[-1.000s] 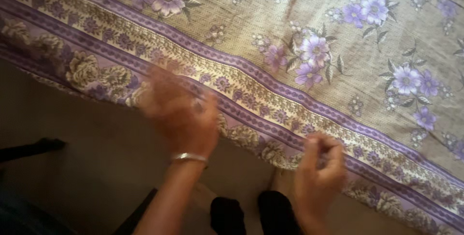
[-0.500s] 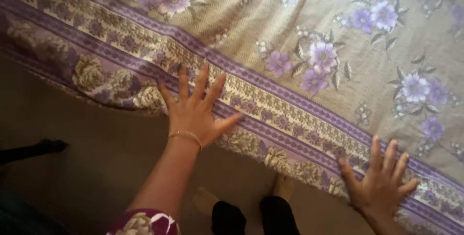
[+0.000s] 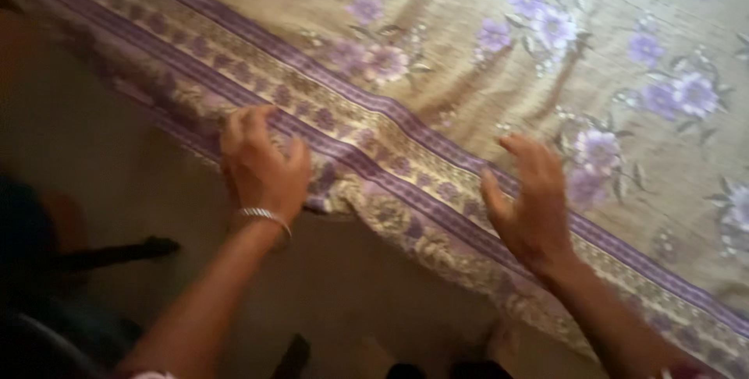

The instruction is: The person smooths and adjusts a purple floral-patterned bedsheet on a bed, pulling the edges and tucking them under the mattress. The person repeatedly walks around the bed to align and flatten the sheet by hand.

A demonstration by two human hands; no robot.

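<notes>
Far left of the frame: a dark, blurred shape is seen at the lower left corner; its kind cannot be made out. A thin black object [image 3: 117, 254] lies on the brown floor [image 3: 101, 161] just right of it, blurred.

Left of centre: the left hand [image 3: 261, 164] is laid on the purple-banded border [image 3: 351, 157] of the floral bedsheet [image 3: 468, 83]. The fingers [image 3: 242, 125] are curled down onto the cloth edge; whether a fold is pinched under them cannot be told, as the fingertips are hidden by the knuckles and smeared by motion. A metal bangle [image 3: 264, 217] is worn at the wrist.

Centre: the sheet runs diagonally from upper left to lower right, its edge hanging over the floor. Creases are seen between the hands.

Right of centre: the right hand [image 3: 530, 200] is held over the border with fingers spread and bent, claw-like, nothing gripped. Contact with the cloth cannot be confirmed.

Bottom edge: dark shapes are cut off by the frame.
</notes>
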